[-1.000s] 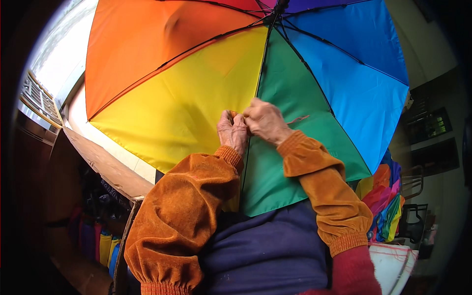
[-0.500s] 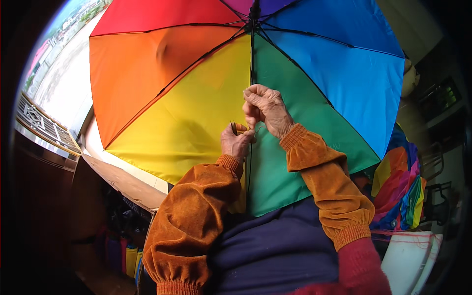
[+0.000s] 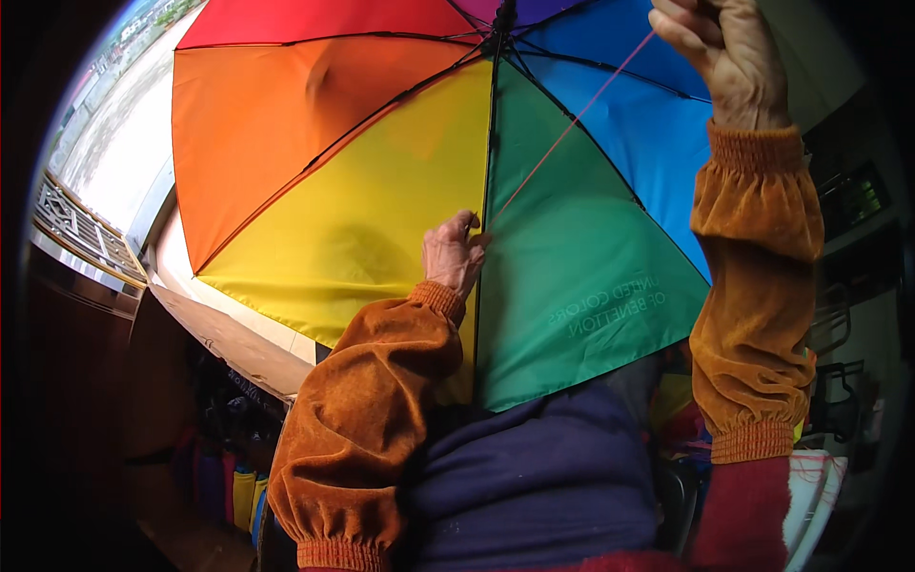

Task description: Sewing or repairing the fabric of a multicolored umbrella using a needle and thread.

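An open umbrella (image 3: 372,181) with rainbow-coloured panels lies spread before me, its inner side with dark ribs showing. My left hand (image 3: 452,252) is closed at the dark rib (image 3: 491,143) between the yellow and green panels, pinching there. A small dark thing shows at its fingertips, too small to name. High at the upper right, my right hand (image 3: 726,52) is closed on a pinkish-red thread (image 3: 572,126). The thread runs taut and slanting from the left fingertips up to it. Whether a needle is in the right fingers cannot be seen.
A brown cardboard edge (image 3: 224,334) runs along the left, beside dark bundles and colourful folded cloth (image 3: 243,500). White sheets with red threads (image 3: 815,491) are at the lower right. A metal railing (image 3: 91,229) stands at the far left.
My right hand has swung from beside the left hand up to the upper right, drawing the thread out long. My left hand stays at the rib. The umbrella has shifted slightly.
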The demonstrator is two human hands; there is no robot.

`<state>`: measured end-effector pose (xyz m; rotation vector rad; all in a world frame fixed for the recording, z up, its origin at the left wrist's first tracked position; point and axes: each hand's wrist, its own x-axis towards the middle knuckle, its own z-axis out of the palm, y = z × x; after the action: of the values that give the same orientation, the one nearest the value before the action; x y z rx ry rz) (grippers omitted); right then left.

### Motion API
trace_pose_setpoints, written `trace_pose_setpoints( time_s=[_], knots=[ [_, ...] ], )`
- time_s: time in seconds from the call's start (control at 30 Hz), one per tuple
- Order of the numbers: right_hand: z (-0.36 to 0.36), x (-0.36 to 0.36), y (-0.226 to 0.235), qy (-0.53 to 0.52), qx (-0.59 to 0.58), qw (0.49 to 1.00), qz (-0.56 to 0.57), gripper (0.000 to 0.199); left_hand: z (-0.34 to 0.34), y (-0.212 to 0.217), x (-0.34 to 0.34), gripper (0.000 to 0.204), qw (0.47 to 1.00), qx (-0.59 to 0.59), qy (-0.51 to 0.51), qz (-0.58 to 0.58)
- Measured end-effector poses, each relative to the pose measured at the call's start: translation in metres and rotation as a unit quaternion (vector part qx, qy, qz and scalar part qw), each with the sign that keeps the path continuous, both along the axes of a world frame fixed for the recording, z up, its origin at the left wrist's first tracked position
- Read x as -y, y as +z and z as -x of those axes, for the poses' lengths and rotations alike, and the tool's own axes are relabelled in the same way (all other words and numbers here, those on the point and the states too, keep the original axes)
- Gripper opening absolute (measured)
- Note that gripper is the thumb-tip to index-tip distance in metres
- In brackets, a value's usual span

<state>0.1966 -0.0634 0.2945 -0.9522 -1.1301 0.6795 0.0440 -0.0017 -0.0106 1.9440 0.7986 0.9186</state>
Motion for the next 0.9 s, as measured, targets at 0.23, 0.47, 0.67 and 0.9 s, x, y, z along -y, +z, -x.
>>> trace_pose_setpoints(
  time_s=[0.23, 0.47, 0.67, 0.9],
  knots=[
    [-0.011, -0.037, -0.091, -0.113, 0.089, 0.987, 0.072, 0.011, 0.002, -0.009, -0.017, 0.012, 0.943, 0.145, 0.0, 0.3],
    [0.044, -0.013, -0.278, -0.01, 0.423, 0.882, 0.206, 0.013, 0.007, 0.008, -0.012, 0.016, 0.878, 0.224, 0.069, 0.418],
    [0.052, -0.017, -0.297, -0.186, 0.458, 0.855, 0.156, 0.007, 0.007, 0.013, -0.004, 0.015, 0.875, 0.217, 0.061, 0.427],
    [0.024, -0.017, -0.233, -0.196, 0.055, 0.964, 0.169, 0.013, 0.007, 0.005, -0.008, 0.012, 0.843, 0.235, 0.081, 0.476]
  ],
)
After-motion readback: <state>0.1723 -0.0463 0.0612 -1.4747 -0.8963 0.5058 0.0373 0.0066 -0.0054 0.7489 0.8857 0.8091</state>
